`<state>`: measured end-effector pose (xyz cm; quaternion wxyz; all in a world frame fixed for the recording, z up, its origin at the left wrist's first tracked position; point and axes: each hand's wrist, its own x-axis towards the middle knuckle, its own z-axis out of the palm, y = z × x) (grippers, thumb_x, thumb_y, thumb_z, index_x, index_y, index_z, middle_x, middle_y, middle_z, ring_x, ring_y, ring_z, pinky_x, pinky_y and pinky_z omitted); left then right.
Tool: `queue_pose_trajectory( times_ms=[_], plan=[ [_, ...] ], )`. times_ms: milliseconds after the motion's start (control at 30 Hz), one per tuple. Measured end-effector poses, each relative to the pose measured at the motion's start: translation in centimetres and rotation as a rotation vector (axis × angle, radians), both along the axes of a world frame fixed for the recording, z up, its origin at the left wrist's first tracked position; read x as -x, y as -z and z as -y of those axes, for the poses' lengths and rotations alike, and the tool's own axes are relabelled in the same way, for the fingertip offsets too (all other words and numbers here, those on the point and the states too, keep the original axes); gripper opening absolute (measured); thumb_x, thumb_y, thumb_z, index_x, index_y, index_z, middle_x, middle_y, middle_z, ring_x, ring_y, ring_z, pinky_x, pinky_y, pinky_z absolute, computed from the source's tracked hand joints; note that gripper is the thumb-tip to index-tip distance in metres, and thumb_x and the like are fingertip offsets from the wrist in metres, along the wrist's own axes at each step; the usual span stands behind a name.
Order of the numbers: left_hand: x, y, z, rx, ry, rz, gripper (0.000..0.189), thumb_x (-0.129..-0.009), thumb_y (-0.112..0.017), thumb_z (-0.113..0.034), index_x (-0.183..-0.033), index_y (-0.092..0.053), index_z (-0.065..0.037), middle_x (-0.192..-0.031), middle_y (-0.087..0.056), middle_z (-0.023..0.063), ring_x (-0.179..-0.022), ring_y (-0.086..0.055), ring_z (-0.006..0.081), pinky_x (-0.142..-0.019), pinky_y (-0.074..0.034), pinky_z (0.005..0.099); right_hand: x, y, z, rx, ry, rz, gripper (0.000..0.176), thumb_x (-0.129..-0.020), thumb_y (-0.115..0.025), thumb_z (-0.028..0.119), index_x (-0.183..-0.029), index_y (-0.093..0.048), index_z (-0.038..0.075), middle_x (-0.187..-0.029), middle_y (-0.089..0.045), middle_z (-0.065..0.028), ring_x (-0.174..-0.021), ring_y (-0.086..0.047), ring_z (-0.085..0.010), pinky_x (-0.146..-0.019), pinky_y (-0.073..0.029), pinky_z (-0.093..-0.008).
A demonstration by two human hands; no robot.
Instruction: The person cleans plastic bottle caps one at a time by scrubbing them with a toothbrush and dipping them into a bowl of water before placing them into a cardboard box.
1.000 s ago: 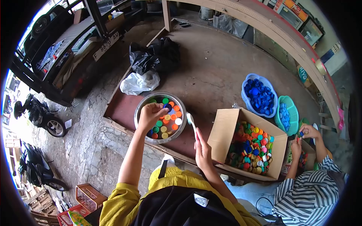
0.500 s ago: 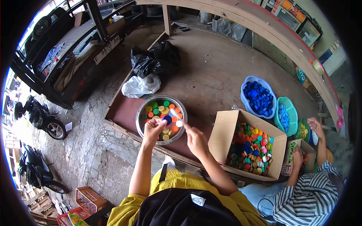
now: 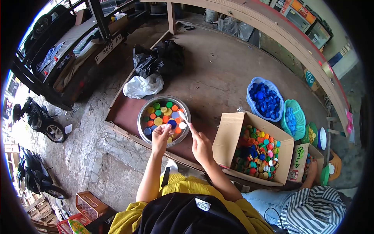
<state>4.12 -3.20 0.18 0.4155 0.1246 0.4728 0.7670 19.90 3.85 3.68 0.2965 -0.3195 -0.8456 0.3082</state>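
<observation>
My left hand [image 3: 159, 138] pinches a dark blue bottle cap [image 3: 172, 124] above the near side of a round metal bowl [image 3: 139, 124]. In my right hand [image 3: 202, 146], held beside the bowl's right rim, is a slim white stick-like tool [image 3: 183, 116]; its tip is too blurred to name. The tool slants over the bowl, close to the cap but seemingly apart from it. Inside the bowl lie several orange, green, yellow, blue and white bottle caps [image 3: 157, 121]. My fingers hide part of the bowl's near side.
A cardboard box [image 3: 224, 142] of mixed caps stands right. Beyond it are a blue basket [image 3: 251, 103] and a teal basket [image 3: 299, 128] with blue caps. A co-worker's hand [image 3: 311, 170] reaches into a smaller box [image 3: 299, 163]. Plastic bags [image 3: 159, 60] lie behind the bowl.
The co-worker's raised hand has come down from beside the small bowls, and one hand is now inside the smaller box. The caps in my bowl have shifted; my hands keep their holds.
</observation>
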Motion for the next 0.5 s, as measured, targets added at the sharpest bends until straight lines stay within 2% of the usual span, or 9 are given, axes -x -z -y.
queue_pose_trajectory(
  times_ms=[67, 133, 233, 267, 333, 400, 467, 500],
  plan=[
    [0.1, 0.6, 0.0, 0.009, -0.019, -0.014, 0.013, -0.088, -0.060, -0.016, -0.092, -0.059, -0.004, -0.081, -0.063, 0.0013, -0.069, -0.059, 0.0056, -0.063, -0.048, 0.0190, -0.6, -1.0, 1.0, -0.083, -0.093, 0.063, 0.059, -0.079, -0.048, -0.008, -0.133, -0.045, 0.017, -0.067, -0.048, -0.0130, -0.060, -0.053, -0.0287, -0.057, -0.045, -0.0402],
    [0.1, 0.2, -0.1, -0.010, -0.032, 0.113, 0.011, -0.088, -0.059, -0.017, -0.092, -0.059, -0.006, -0.085, -0.063, 0.0002, -0.070, -0.059, 0.0063, -0.064, -0.049, 0.0203, -0.5, 0.1, 1.2, -0.065, -0.107, 0.082, 0.060, -0.078, -0.049, -0.007, -0.132, -0.045, 0.018, -0.068, -0.048, -0.0125, -0.059, -0.053, -0.0283, -0.057, -0.045, -0.0399],
    [0.1, 0.0, -0.2, -0.042, -0.022, 0.228, 0.009, -0.089, -0.058, -0.017, -0.093, -0.058, -0.009, -0.089, -0.063, -0.0009, -0.075, -0.060, 0.0077, -0.066, -0.049, 0.0218, -0.6, 0.7, -0.2, -0.041, 0.011, 0.112, 0.059, -0.078, -0.050, -0.005, -0.132, -0.046, 0.018, -0.068, -0.050, -0.0115, -0.059, -0.053, -0.0282, -0.057, -0.046, -0.0395],
    [0.3, -0.1, -0.2, -0.050, -0.013, 0.252, 0.008, -0.090, -0.058, -0.018, -0.093, -0.058, -0.010, -0.090, -0.062, -0.0011, -0.078, -0.061, 0.0082, -0.067, -0.050, 0.0223, -0.6, 0.4, 0.2, -0.073, -0.047, 0.095, 0.059, -0.078, -0.050, -0.006, -0.132, -0.046, 0.017, -0.069, -0.050, -0.0115, -0.060, -0.054, -0.0284, -0.058, -0.046, -0.0395],
    [0.3, -0.1, -0.3, -0.091, 0.008, 0.260, 0.007, -0.090, -0.056, -0.016, -0.093, -0.057, -0.009, -0.089, -0.062, 0.0000, -0.080, -0.062, 0.0099, -0.071, -0.051, 0.0238, -0.9, 0.4, 1.2, -0.133, -0.163, 0.071, 0.058, -0.079, -0.050, -0.006, -0.132, -0.045, 0.017, -0.069, -0.051, -0.0115, -0.060, -0.054, -0.0286, -0.058, -0.046, -0.0394],
    [0.3, -0.3, -0.4, -0.135, 0.034, 0.268, 0.007, -0.091, -0.055, -0.014, -0.094, -0.056, -0.008, -0.089, -0.062, 0.0012, -0.082, -0.063, 0.0116, -0.075, -0.053, 0.0252, -0.5, 1.1, 0.2, -0.064, -0.032, 0.091, 0.055, -0.082, -0.050, -0.004, -0.133, -0.044, 0.016, -0.069, -0.050, -0.0103, -0.060, -0.054, -0.0269, -0.057, -0.046, -0.0387],
    [0.2, -0.8, -0.4, -0.126, 0.038, 0.258, 0.009, -0.091, -0.053, -0.013, -0.095, -0.055, -0.004, -0.090, -0.061, 0.0040, -0.081, -0.063, 0.0125, -0.078, -0.053, 0.0262, -0.9, 0.1, -0.5, -0.047, 0.001, 0.109, 0.054, -0.083, -0.048, -0.003, -0.133, -0.044, 0.017, -0.071, -0.052, -0.0109, -0.061, -0.055, -0.0270, -0.058, -0.047, -0.0392],
    [0.3, -0.8, -0.4, -0.135, 0.051, 0.234, 0.010, -0.091, -0.053, -0.013, -0.095, -0.054, -0.003, -0.090, -0.061, 0.0048, -0.081, -0.063, 0.0126, -0.078, -0.053, 0.0261, -1.1, 0.3, -0.4, -0.071, -0.059, 0.051, 0.052, -0.085, -0.048, -0.001, -0.133, -0.044, 0.017, -0.071, -0.052, -0.0117, -0.063, -0.056, -0.0277, -0.059, -0.046, -0.0397]
  ],
)
